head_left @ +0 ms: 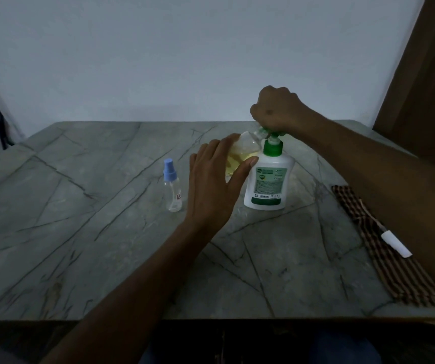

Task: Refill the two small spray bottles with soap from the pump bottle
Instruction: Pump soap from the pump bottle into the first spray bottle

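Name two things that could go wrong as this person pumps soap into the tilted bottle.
1. The clear bottle in the left hand is tilted, its mouth at the green pump; soap may miss and run down.
2. The right hand pressing down could tip the pump bottle.

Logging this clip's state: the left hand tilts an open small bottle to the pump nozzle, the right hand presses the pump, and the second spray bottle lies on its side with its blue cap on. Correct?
One error. In the head view the second spray bottle stands upright, blue cap on, left of the left hand. The rest holds: the right hand is on the pump bottle.
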A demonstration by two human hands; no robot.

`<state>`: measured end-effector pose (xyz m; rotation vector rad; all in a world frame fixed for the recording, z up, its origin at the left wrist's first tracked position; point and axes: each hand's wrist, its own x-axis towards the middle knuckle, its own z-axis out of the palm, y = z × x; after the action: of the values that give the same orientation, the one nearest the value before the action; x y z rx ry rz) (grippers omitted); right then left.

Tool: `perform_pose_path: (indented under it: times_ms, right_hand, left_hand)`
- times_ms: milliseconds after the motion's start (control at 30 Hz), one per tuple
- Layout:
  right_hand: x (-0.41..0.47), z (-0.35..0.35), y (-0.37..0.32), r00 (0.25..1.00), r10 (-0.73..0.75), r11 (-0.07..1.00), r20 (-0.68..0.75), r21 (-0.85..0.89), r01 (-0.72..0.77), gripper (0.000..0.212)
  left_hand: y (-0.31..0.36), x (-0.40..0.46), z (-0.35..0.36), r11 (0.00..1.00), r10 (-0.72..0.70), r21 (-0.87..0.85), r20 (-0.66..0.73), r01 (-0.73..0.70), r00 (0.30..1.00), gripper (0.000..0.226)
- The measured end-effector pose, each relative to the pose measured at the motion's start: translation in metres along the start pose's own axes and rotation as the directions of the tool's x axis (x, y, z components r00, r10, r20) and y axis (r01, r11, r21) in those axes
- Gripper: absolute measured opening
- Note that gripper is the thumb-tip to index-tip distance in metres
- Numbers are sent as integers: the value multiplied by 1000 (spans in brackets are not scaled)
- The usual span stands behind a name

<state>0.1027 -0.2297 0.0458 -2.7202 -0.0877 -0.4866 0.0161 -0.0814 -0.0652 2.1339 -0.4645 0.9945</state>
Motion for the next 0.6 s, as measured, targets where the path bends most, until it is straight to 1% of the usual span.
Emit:
perform_pose_path:
  times_ms: [100,200,267,367,433,600]
  right_hand:
    - [0,2,1,999,43,997,-1,56,-43,15]
    - [-4,8,6,995,84,988,54,125,-90,17]
    - [-6,7,5,996,72,993,46,94,-76,14]
    - [-3,1,1,999,28,1000,20,13,-28,25]
    - [-1,-1,-1,1000,9,1000,-2,11,-9,25]
    - [-2,7,4,997,75,996,11,43,-75,24]
  left_hand:
    - [0,0,2,1000,-4,0,8,4,1000,45]
    - [-3,-2,3,1000,-5,6,23,5,1000,45]
    - [-3,-2,2,1000,-1,7,26,1,1000,45]
    - [-3,-1,2,1000,1,4,11,-1,1000,45]
    - [-2,-1,1,1000,6,-7,0,-6,1000,46]
    - [-3,-2,3,1000,-17,3,16,17,1000,46]
